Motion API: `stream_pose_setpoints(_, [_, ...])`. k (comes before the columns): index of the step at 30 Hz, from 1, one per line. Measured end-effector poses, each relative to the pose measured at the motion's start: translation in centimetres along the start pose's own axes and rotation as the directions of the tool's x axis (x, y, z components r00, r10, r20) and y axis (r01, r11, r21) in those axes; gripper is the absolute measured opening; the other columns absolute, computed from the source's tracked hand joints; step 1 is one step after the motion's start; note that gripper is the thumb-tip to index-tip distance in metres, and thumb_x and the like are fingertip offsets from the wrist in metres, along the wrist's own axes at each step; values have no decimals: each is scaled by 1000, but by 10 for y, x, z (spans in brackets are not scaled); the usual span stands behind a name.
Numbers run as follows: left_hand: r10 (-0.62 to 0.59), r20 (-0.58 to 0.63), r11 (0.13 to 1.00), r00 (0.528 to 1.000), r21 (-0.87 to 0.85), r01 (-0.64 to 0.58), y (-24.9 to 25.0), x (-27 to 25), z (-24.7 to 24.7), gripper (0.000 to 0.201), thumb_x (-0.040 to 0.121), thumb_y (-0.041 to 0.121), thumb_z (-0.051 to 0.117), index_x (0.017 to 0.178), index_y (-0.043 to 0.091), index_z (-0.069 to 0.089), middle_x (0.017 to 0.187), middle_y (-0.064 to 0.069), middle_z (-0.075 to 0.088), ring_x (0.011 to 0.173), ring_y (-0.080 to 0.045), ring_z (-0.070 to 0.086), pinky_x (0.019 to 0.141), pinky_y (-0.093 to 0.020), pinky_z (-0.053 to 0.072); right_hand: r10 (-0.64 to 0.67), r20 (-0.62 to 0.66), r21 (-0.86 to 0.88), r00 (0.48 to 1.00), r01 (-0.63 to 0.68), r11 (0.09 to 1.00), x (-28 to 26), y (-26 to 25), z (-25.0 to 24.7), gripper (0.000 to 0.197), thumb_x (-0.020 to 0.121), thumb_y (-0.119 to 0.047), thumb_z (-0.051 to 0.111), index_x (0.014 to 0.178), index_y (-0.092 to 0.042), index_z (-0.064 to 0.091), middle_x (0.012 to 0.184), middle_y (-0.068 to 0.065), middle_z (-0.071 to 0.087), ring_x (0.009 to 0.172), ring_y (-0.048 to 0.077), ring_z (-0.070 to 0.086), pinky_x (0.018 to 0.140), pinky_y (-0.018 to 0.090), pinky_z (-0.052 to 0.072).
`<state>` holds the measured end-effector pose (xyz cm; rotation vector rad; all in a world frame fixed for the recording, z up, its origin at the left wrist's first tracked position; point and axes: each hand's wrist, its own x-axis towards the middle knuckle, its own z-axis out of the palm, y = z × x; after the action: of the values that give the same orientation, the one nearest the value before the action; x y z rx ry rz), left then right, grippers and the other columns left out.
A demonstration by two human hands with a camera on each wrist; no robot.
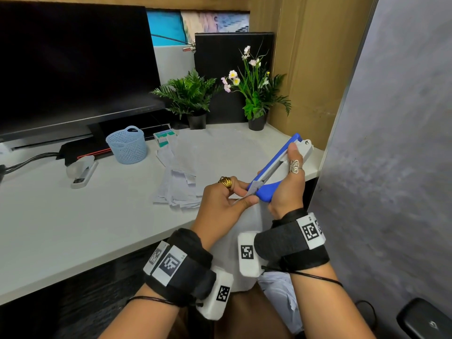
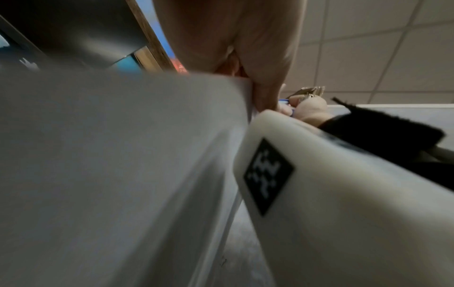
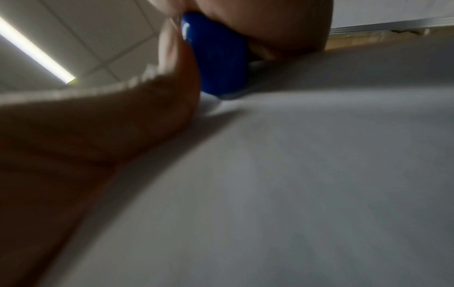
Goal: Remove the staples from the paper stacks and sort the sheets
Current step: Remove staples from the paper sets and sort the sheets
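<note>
In the head view, your right hand (image 1: 287,189) sits right of centre, its fingers wrapped round a blue and grey stapler (image 1: 276,167) that slants from lower left to upper right. Your left hand (image 1: 222,201) is just beside it, thumb and fingers pinching the top corner of a stack of white paper (image 1: 247,226), and the stapler's lower tip meets that corner. The rest of the stack hangs down between your wrists, off the front edge of the worktop (image 1: 73,228). A loose pile of sheets (image 1: 178,187) lies on the worktop left of your hands. Further left lie a white stapler (image 1: 82,171) and a light blue basket (image 1: 127,145), with a small green and white box (image 1: 164,138) next to the basket. Two potted plants (image 1: 193,99) stand at the back, beside a dark monitor (image 1: 73,69).

In the left wrist view, blurred, the paper fills the left half and your thumb (image 2: 265,77) presses its top edge.

In the right wrist view, blurred, your fingers (image 3: 282,25) close over the stapler's blue body at top centre, with paper below.
</note>
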<state>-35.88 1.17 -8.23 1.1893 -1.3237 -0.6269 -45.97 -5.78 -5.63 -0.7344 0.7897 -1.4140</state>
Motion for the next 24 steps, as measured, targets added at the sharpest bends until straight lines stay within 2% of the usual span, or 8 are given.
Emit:
stream_pose_setpoints(3, [1, 15, 1000, 1000, 16, -2, 0, -5, 5, 29, 73, 2, 76, 63, 16, 52, 80, 12, 66, 76, 1, 65, 68, -14, 51, -20, -16, -50, 1000, 20, 999, 0, 6, -4, 72, 49, -68, 60, 99, -17, 52, 84, 6, 52, 84, 26, 55, 87, 47, 50])
stream_pose_setpoints(7, [13, 29, 1000, 1000, 23, -13, 3, -7, 4, 20, 77, 9, 74, 68, 16, 57, 80, 7, 65, 76, -3, 65, 68, -18, 53, 7, -12, -21, 1000, -8, 1000, 5, 7, -8, 52, 62, -57, 60, 97, -20, 53, 81, 4, 55, 80, 22, 57, 81, 41, 50])
stream_pose_setpoints(10, [22, -55, 997, 998, 77, -18, 0, -2, 3, 12, 83, 20, 69, 78, 22, 58, 79, 9, 64, 78, -3, 62, 69, -19, 52, -6, 11, -49, 1000, 6, 999, 9, 10, -7, 52, 65, -56, 62, 101, -19, 56, 88, 4, 61, 89, 24, 61, 90, 44, 51])
stream_pose_setpoints(13, [-5, -187, 988, 982, 149, 34, -9, 5, -4, 13, 85, 24, 67, 81, 31, 56, 82, 14, 63, 81, -5, 62, 75, -19, 51, 88, 101, -173, 991, -70, 982, 28, 10, -4, 44, 74, -53, 65, 103, -20, 62, 99, 6, 67, 99, 28, 64, 94, 45, 50])
stream_pose_setpoints(16, [-25, -260, 982, 965, 177, 73, -18, 11, -17, 11, 86, 26, 66, 81, 30, 57, 82, 13, 62, 84, -9, 60, 79, -22, 49, 247, 16, -215, 969, -238, 947, 65, 4, -10, 72, 62, -46, 68, 123, -14, 48, 104, 10, 60, 90, 27, 61, 80, 42, 55])
stream_pose_setpoints(18, [-35, -266, 979, 963, 187, 88, -21, 13, -24, 9, 86, 27, 66, 82, 28, 58, 83, 13, 61, 84, -10, 58, 78, -20, 46, 249, -82, -275, 965, -263, 925, 91, -1, -21, 64, 77, -30, 60, 131, -12, 33, 94, 10, 51, 76, 23, 54, 66, 34, 51])
stream_pose_setpoints(21, [-35, -281, 972, 959, 215, 98, -27, 15, -31, 9, 85, 28, 67, 86, 23, 60, 85, 12, 61, 85, -9, 58, 76, -17, 45, 178, -207, -584, 962, -267, 766, 125, -9, -35, 51, 89, -23, 51, 132, -1, 34, 95, 12, 51, 80, 25, 54, 70, 33, 44])
stream_pose_setpoints(24, [-60, -285, 966, 957, 224, 127, -34, 17, -33, 12, 85, 29, 67, 89, 19, 62, 86, 10, 62, 85, -8, 58, 74, -12, 43, 69, -165, -898, 984, -179, 402, 145, -11, -43, 36, 93, -34, 46, 102, 0, 55, 113, 20, 60, 99, 33, 56, 76, 30, 35])
